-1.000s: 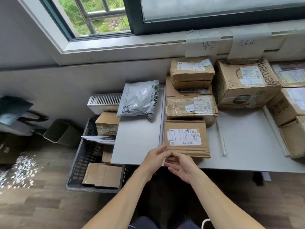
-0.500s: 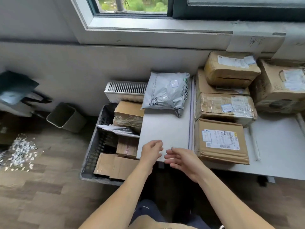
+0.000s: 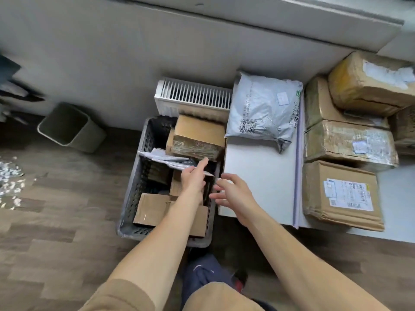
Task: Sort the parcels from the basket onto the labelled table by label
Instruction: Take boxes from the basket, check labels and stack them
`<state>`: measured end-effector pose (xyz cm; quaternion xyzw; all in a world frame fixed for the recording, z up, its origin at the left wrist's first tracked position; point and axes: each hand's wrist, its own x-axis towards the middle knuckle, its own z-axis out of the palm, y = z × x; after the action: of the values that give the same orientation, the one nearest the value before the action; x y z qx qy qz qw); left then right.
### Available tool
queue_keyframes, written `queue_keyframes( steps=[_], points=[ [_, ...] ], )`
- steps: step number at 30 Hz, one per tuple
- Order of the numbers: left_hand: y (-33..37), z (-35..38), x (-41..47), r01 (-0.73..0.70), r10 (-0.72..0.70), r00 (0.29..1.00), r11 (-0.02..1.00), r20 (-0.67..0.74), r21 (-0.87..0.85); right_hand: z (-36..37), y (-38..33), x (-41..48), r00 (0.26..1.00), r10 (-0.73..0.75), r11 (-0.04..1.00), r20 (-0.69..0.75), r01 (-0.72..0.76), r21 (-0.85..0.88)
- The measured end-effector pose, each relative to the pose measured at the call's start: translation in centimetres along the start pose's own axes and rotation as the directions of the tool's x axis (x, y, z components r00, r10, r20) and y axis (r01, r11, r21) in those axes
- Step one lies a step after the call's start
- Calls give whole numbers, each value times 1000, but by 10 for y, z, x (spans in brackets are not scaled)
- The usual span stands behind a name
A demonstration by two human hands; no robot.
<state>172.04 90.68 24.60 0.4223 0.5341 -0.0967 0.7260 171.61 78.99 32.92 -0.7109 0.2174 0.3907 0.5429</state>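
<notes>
View: head
Basket [image 3: 132, 176]: on the floor, against the worktop [image 3: 258, 176] – holds a taped box [image 3: 197, 140], a white mailer [image 3: 166, 158] and flat cardboard parcels [image 3: 155, 209].
Left grip [image 3: 194, 178]: fingers straight, over the white mailer, tips at the taped box.
Right grip [image 3: 233, 194]: fingers spread, empty – above the basket rim.
Worktop load: grey mailer [image 3: 262, 111]; labelled parcel [image 3: 341, 194].

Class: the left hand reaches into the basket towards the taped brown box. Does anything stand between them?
Nothing visible does. The left hand has its fingertips at the near edge of the taped brown box. A white flat mailer lies across the basket under the fingers, not between them and the box.
</notes>
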Motion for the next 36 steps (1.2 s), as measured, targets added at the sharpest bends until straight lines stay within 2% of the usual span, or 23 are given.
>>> queue_keyframes(
  steps=[9,14,18,24,32,36],
  points=[
    [45,44,73,210,-223,974,958,-43,-196,5,-27,29,999,-31,992,-35,26,-123],
    [49,60,131,236,-249,967,952,-46,-194,-6,-26,44,997,-39,993,-65,31,-116],
    [19,52,205,228,-252,958,959,-141,-167,-13,-19,46,998,-27,990,-60,18,-143],
    [45,48,123,121,-160,980,950,-118,-288,-25,-12,37,997,-30,983,-65,17,-184],
    [67,11,51,-51,-3,982,960,-190,-276,-33,-31,3,993,-113,971,21,115,-210],
    [70,-20,10,-130,113,991,895,-65,-426,-36,-42,-15,980,-188,963,59,196,-183]
  ],
)
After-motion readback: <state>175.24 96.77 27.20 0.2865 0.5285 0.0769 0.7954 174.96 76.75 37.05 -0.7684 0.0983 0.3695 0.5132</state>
